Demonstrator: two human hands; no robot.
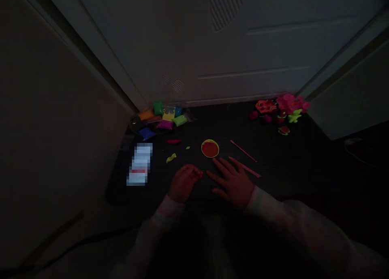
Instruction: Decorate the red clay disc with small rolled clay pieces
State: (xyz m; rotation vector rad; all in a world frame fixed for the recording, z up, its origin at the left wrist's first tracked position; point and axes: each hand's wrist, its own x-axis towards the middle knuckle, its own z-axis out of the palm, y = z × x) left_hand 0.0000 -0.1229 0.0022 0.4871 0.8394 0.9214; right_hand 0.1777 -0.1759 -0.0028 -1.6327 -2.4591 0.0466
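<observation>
On the dark table, my right hand lies flat with its fingers spread, fingertips just below a round red clay disc with a yellow rim. A flat pink modelling tool lies beside and partly behind those fingers. My left hand is curled, thumb and fingers brought together; whatever they hold, if anything, is too dark to see. Left of the disc are a small green clay bit, a yellow clay piece and a red clay piece. A thin pink stick tool lies right of the disc.
Several coloured clay packets sit at the back left, above a blurred, bright phone-like screen. Pink clay shapes, an orange piece and a small round piece stand at the back right. A pale door borders the table.
</observation>
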